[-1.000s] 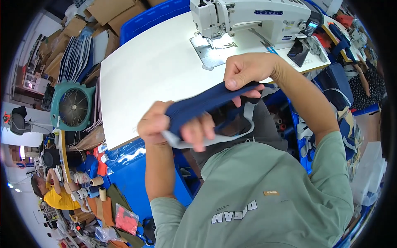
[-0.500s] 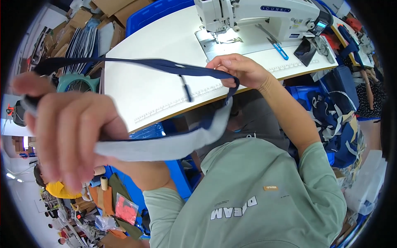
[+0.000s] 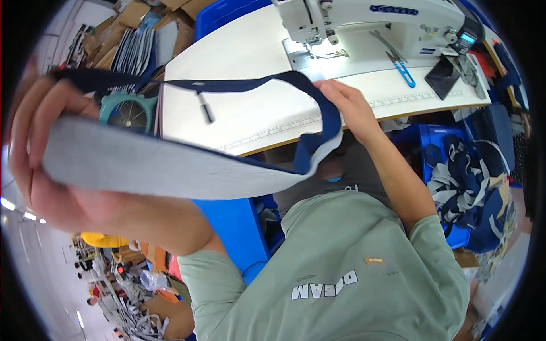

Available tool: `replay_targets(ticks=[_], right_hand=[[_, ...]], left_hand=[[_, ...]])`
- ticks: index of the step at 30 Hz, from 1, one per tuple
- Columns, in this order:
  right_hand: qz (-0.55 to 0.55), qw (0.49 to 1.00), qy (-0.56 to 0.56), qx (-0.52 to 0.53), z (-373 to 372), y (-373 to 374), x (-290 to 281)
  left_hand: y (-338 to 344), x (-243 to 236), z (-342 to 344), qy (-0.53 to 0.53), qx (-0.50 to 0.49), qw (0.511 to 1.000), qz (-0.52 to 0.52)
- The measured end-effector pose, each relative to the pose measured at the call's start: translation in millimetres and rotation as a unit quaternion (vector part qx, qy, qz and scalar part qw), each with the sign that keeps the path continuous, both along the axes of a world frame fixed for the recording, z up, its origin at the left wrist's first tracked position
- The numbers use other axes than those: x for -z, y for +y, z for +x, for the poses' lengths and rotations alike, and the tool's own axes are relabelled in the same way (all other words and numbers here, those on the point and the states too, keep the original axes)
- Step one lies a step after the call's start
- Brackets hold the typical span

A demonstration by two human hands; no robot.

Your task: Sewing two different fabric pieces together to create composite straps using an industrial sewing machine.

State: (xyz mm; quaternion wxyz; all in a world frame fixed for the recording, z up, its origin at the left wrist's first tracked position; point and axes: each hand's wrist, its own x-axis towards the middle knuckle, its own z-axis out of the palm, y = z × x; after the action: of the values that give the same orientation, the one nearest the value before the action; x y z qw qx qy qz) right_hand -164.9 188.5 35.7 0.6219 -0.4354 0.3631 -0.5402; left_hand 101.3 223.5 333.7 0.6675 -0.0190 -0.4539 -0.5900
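A long navy fabric strip with a pale grey side (image 3: 170, 167) is stretched in a loop above the sewing table. My left hand (image 3: 45, 196), raised and large at the left, has its fingers curled around one end; motion blurs it a little. At the other end, my right hand (image 3: 354, 111) pinches the navy edge between thumb and fingers, near the table's front edge. From the strip's far side hangs a small dark tab (image 3: 205, 108) on a short cord, over the white tabletop.
Behind the strip stands a white sewing machine (image 3: 375, 28), its lamp lit. Blue-handled thread snips (image 3: 405, 73) and a dark phone (image 3: 442, 77) lie on the white table (image 3: 256, 48). A blue bin (image 3: 424, 139) at the right holds navy and grey scraps.
My left hand has turned and shifted left, spreading the strip so its grey side shows broader. My right hand has moved slightly right, keeping its grip. The dangling tab has swung left.
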Motion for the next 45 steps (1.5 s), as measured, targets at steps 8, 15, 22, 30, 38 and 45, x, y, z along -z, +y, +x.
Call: replay_targets(ticks=[8, 15, 22, 30, 38, 45], right_hand=[[-0.318, 0.921, 0.002, -0.226, 44, 21, -125], [-0.125, 0.865, -0.111, -0.474, 57, 5, -114], [-0.037, 0.821, 0.064, -0.566, 46, 17, -83], [-0.002, 0.894, 0.154, -0.420, 35, 4, -37], [-0.174, 0.903, 0.356, -0.163, 60, 11, -2], [-0.315, 0.869, 0.375, -0.070, 76, 12, 22]], left_hand=[[0, 18, -16, -0.049, 0.124, 0.991, -0.002], [-7, 23, 50, -0.006, 0.020, 1.000, 0.017], [-34, 75, 198, 0.050, -0.127, 0.989, 0.061], [-48, 136, 274, 0.097, -0.142, 0.970, 0.174], [-63, 154, 257, 0.156, -0.109, 0.959, 0.208], [-49, 109, 204, 0.180, -0.046, 0.974, 0.128]])
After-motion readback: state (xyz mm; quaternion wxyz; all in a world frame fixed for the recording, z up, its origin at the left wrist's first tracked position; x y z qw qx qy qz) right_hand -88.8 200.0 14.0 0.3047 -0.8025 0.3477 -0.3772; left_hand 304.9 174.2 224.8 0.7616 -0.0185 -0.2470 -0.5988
